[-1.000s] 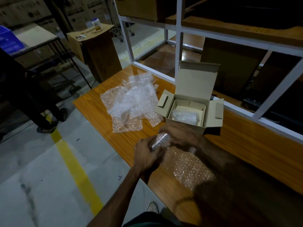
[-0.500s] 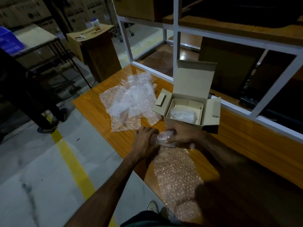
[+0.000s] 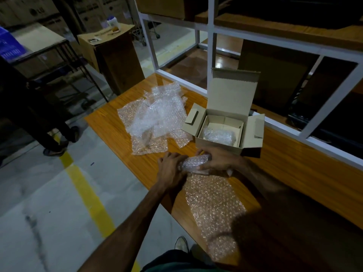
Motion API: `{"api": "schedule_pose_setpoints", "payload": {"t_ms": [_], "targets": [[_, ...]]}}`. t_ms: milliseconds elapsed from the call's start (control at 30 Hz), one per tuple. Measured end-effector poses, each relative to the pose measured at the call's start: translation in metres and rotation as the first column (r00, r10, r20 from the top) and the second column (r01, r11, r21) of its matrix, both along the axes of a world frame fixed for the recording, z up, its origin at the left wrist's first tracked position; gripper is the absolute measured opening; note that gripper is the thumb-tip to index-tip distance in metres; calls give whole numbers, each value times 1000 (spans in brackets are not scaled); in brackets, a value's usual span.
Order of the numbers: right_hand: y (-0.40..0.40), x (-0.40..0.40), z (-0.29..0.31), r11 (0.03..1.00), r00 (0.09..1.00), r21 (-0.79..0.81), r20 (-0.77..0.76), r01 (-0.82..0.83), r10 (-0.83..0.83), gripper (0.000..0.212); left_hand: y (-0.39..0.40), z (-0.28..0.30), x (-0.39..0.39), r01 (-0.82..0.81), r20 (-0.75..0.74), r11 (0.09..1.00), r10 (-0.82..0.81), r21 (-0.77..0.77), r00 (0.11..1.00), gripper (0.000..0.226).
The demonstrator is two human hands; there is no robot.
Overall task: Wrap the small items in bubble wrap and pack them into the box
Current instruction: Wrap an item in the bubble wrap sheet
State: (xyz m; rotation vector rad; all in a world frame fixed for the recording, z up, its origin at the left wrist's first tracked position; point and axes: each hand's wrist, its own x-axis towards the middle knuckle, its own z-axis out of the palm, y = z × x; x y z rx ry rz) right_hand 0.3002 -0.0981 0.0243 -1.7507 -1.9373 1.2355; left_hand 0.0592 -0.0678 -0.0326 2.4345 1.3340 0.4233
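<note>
Since half a second ago not much has shifted: both hands have stayed on the little roll, and compared to a second back the roll has come down onto the table and the loose sheet now lies stretched flat toward the near edge instead of bunched under the hands.

So right now the left hand [image 3: 170, 165] has its fingers curled round the left end of the small item [image 3: 193, 162], which is already partly rolled in bubble wrap. Right hand [image 3: 217, 160] is clamped over the other end, fingers curled on top of it, though it's dark enough that I can't make out the thumb. The roll sits on the wooden table [image 3: 294, 173] just in front of the box, close to its near wall, not quite touching as far as I can tell.

From the roll, the bubble wrap sheet [image 3: 214, 211] runs flat all the way back toward the near edge of the table.

Cardboard box [image 3: 225, 122] stands open by the far edge, lid flap up, side flaps splayed out. One wrapped bundle [image 3: 218, 135] already lies inside it, against the near wall.

Left of the box there's a messy pile of spare bubble wrap [image 3: 155, 118], reaching toward the table's left edge.

Off the table, on the floor to the left, a yellow line [image 3: 86, 195] runs along, and another person's feet [image 3: 59, 142] stand beside it.
</note>
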Motion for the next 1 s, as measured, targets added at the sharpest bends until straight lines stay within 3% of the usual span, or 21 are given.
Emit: {"api": "schedule_pose_setpoints", "payload": {"t_ms": [200,400,500,667,800,900,1000], "targets": [[-3,0,-1,998,999,58,-35,-1,3,48,-8,12,5,50,23,995,-48,-90,999,95],[-1,1,0,999,999,25,24,43,-43,51,0,14,13,61,4,979,-62,-195,998,63],[0,2,0,997,995,-42,79,62,-58,52,-2,16,14,74,27,985,-71,-157,997,58],[-5,7,0,995,996,-83,63,63,-58,53,-8,15,18,97,-32,991,-100,-89,995,74],[-10,8,-3,996,999,-84,36,27,-24,61,-13,12,20,95,-102,979,-115,-182,988,95],[-13,8,-1,997,999,-66,19,32,-31,64,-12,12,20,90,-56,982,-101,-166,993,61],[-11,10,1,994,999,-105,23,43,-41,59,-17,16,24,84,-37,984,-91,-156,995,60]]}}
